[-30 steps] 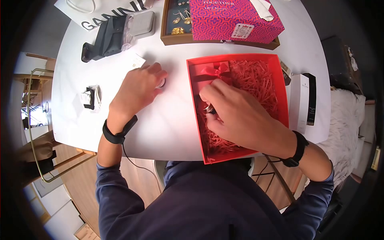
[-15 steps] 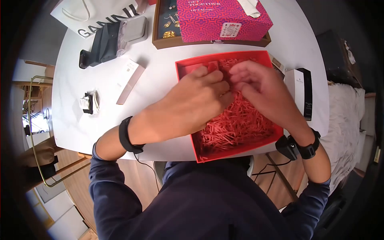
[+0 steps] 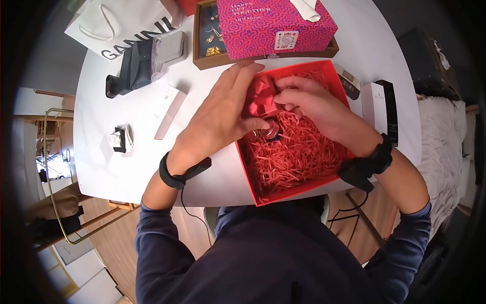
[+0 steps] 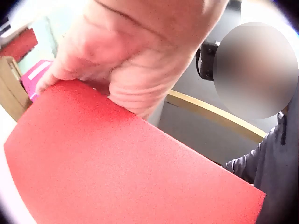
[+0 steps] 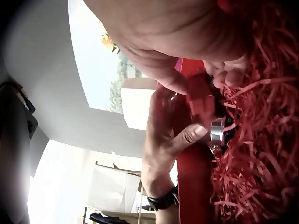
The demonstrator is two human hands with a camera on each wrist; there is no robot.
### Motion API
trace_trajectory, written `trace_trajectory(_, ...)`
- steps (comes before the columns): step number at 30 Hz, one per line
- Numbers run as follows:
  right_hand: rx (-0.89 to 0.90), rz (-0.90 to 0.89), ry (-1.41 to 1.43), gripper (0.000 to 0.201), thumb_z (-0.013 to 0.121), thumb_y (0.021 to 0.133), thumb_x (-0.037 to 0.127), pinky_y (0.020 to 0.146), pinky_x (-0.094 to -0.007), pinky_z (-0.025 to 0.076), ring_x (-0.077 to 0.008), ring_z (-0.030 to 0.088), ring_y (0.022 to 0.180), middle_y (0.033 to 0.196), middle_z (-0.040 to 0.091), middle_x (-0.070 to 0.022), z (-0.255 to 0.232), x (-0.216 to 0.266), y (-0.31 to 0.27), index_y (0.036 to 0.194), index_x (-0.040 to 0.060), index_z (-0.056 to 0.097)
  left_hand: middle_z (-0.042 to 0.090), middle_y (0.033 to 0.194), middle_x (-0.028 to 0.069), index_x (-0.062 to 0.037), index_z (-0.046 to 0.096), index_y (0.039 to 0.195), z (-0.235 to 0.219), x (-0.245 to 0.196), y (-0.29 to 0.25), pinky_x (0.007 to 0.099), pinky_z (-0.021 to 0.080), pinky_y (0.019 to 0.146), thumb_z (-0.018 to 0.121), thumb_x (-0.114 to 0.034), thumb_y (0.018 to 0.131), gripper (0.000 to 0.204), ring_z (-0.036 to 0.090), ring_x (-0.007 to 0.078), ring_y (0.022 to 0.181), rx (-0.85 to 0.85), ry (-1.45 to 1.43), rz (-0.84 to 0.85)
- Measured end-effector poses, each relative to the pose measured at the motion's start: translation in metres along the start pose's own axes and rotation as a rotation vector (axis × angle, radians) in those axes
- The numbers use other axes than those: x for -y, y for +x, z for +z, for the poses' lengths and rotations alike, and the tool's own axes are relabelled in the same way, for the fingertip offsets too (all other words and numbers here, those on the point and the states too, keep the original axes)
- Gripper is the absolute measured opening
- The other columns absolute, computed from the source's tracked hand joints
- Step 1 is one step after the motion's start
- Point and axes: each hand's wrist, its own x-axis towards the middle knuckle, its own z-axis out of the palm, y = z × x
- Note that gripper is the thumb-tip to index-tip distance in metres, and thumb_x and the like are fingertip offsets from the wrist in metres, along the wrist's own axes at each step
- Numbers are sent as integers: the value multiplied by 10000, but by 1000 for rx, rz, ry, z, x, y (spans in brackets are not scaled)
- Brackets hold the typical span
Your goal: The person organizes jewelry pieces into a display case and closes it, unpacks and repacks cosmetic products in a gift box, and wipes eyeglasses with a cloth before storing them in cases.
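A big open red box (image 3: 246,167) full of red paper shreds (image 3: 298,157) stands on the white table (image 3: 131,167). In its far left corner a small red gift box with a bow (image 3: 260,99) is tilted up. My left hand (image 3: 223,116) holds it, fingers laid over its top and thumb underneath. My right hand (image 3: 309,104) pinches it from the right. A shiny round metal thing (image 3: 270,130) lies in the shreds just below the thumb, and shows again as the metal thing (image 5: 218,130) in the right wrist view. The left wrist view shows the big box's outer wall (image 4: 117,172).
Behind the red box, a pink patterned box (image 3: 276,25) sits on a wooden tray (image 3: 202,50) of jewellery. A white GANNI bag (image 3: 121,25), black pouch (image 3: 134,63), slim pale box (image 3: 169,111) and small wrapped item (image 3: 121,138) lie left. A white-and-black box (image 3: 382,109) lies right.
My left hand left the table and came into the red box. Both hands now hold the small gift box, tilted up at the far left corner. The metal thing lies uncovered in the shreds.
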Motion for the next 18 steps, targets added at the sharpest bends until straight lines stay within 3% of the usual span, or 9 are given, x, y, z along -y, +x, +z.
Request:
trace_trajectory(4, 11, -48, 18, 315, 697, 867, 185, 765, -251, 490, -116, 645, 951, 1029, 704, -74, 21, 6, -1, 1119, -1, 671, 490, 1419, 241, -2, 459, 1359, -3, 3, 3, 484, 406, 1110, 917, -154, 693, 823, 476, 447, 1324, 66, -8, -1)
trace_trajectory(6, 27, -48, -14, 300, 700, 861, 172, 761, -256, 502, -115, 652, 928, 1021, 708, -81, 24, 1, 2, 1099, -9, 675, 538, 1369, 205, -23, 457, 1384, 0, 6, 3, 471, 435, 1058, 927, -189, 688, 856, 520, 433, 1260, -8, 135, 119)
trace_trajectory(11, -45, -137, -17, 252, 683, 863, 127, 749, -276, 532, -123, 668, 849, 973, 715, -86, 23, 1, -7, 1056, -34, 676, 554, 1344, 194, -24, 472, 1382, 0, 1, 1, 481, 423, 1059, 942, -224, 652, 891, 523, 428, 1249, -80, 198, 120)
trace_trajectory(14, -43, -153, 8, 267, 678, 886, 118, 781, -280, 544, -132, 674, 898, 1045, 711, -86, 14, 10, -20, 1100, -41, 656, 556, 1350, 196, -23, 484, 1388, -6, -11, 2, 467, 435, 1052, 940, -199, 633, 900, 528, 420, 1251, -66, 229, 104)
trace_trajectory(16, -37, -122, 155, 359, 679, 902, 98, 861, -294, 557, -148, 671, 1023, 1175, 686, -98, 11, 13, -32, 1230, -38, 630, 558, 1351, 199, -21, 490, 1393, -5, -15, 3, 461, 448, 1041, 934, -172, 629, 896, 536, 418, 1244, -54, 245, 96)
trace_trajectory(18, -24, -106, 105, 425, 678, 916, 104, 909, -312, 554, -163, 656, 1096, 1237, 663, -102, 4, 25, -47, 1309, -36, 595, 581, 1316, 208, -3, 504, 1389, -5, -16, 5, 420, 479, 1016, 878, -104, 627, 855, 576, 402, 1197, -136, 126, 76)
